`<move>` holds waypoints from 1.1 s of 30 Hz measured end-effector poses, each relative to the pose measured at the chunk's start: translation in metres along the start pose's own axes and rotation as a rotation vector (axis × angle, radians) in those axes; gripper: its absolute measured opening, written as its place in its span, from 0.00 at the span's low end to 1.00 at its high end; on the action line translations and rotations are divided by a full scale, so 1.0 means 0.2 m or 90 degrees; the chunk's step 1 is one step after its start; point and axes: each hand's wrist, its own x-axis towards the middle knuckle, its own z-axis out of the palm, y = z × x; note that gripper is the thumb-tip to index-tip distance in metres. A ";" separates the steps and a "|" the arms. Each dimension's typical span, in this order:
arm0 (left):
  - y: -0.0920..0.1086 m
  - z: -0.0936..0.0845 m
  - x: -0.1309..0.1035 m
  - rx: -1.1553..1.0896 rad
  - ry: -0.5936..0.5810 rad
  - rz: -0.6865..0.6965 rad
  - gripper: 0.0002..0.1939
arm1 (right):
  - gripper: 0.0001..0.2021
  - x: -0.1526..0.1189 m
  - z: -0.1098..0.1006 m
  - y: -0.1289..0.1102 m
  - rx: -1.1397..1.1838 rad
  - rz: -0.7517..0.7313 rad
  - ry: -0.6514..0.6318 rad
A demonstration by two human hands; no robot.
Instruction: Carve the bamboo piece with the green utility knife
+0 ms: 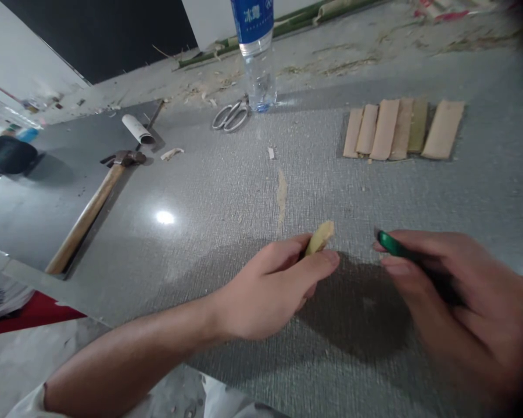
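Observation:
My left hand (274,287) is closed around a short pale bamboo piece (320,237), whose tip sticks up past my thumb and fingers. My right hand (453,302) grips a dark green tool (390,242); only its rounded end shows beyond my fingers, so I cannot tell what kind of tool it is. Both hands hover low over the grey textured table (226,191), about a hand's width apart. A thin sliver of bamboo (281,194) lies on the table just beyond my left hand.
A row of several flat bamboo strips (401,129) lies at the far right. Scissors (232,115) and a water bottle (256,52) stand at the far middle. A hammer (93,206) and a paper roll (137,128) lie left. Bamboo shavings litter the back.

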 end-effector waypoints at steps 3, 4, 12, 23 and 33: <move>0.00 0.00 0.00 0.009 -0.005 -0.004 0.21 | 0.10 0.03 0.01 -0.01 -0.012 -0.105 -0.039; 0.01 0.00 0.00 0.010 -0.006 -0.003 0.21 | 0.09 0.04 0.02 -0.02 -0.003 -0.128 -0.057; 0.00 0.00 -0.01 0.074 -0.039 0.040 0.18 | 0.09 0.05 0.02 -0.04 0.061 -0.154 -0.126; -0.01 -0.02 -0.02 0.288 0.012 0.107 0.18 | 0.12 0.08 -0.01 -0.05 0.223 -0.063 -0.265; 0.02 -0.03 -0.03 0.327 -0.032 0.107 0.21 | 0.18 0.16 -0.06 -0.06 0.582 0.321 -0.554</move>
